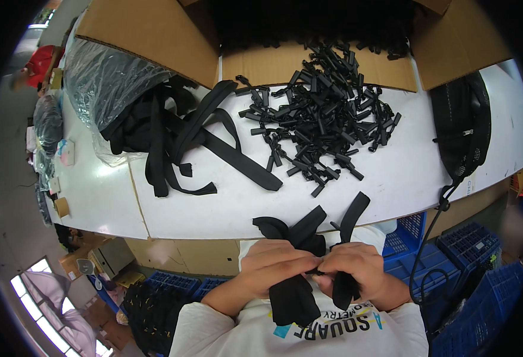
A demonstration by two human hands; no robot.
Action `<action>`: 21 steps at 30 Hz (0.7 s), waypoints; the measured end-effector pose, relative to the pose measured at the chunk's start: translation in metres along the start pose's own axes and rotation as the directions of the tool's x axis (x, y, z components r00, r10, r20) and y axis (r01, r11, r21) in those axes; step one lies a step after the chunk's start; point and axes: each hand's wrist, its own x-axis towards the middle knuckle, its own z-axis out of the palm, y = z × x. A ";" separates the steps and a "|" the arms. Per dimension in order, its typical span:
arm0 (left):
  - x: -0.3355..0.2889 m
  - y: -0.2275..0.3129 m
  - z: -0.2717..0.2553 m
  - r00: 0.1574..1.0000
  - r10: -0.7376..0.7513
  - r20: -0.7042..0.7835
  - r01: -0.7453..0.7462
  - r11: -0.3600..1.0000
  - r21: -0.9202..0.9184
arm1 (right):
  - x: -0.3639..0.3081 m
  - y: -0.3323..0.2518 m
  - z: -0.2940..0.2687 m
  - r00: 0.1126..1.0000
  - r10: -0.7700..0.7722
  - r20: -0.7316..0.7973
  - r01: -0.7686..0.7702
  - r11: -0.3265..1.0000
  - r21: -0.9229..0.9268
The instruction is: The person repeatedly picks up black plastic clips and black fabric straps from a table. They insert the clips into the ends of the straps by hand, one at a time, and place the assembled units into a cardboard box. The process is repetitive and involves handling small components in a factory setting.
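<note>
Close in front of my chest, my left hand (278, 262) is closed on a folded black fabric strap (295, 302), which hangs below the fingers and sticks out above them. My right hand (359, 271) grips another black strap length (355, 215), one end rising above the knuckles and the other hanging below. The thumbs and fingertips of both hands meet in the middle. A small dark part shows between them, too covered to identify. Beyond the hands, a heap of small black plastic pieces with short cords (327, 113) lies on the white table (225, 205).
More loose black straps (237, 157) spill from a clear plastic bag (115, 74) at the left. An open cardboard box (154, 35) stands at the back. A black mesh pouch (462, 131) with a cord lies right. Blue crates (470, 244) stand below the table; a person in red (40, 65) is far left.
</note>
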 end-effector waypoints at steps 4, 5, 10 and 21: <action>0.000 0.000 0.000 0.999 -0.036 0.018 0.037 0.999 -0.023 | 0.001 -0.002 -0.001 1.000 0.008 -0.001 -0.008 1.000 -0.005; 0.000 0.000 -0.001 0.998 -0.052 0.030 0.053 0.998 -0.035 | 0.001 -0.003 -0.001 1.000 0.012 -0.001 -0.012 1.000 -0.010; 0.001 -0.002 -0.001 0.999 -0.023 0.027 0.025 0.998 -0.056 | 0.001 -0.004 -0.001 0.999 0.040 0.010 -0.040 0.999 0.011; -0.001 -0.004 0.001 1.000 -0.026 0.011 0.027 0.998 -0.064 | 0.001 -0.005 0.001 0.996 0.089 -0.014 -0.089 0.996 0.031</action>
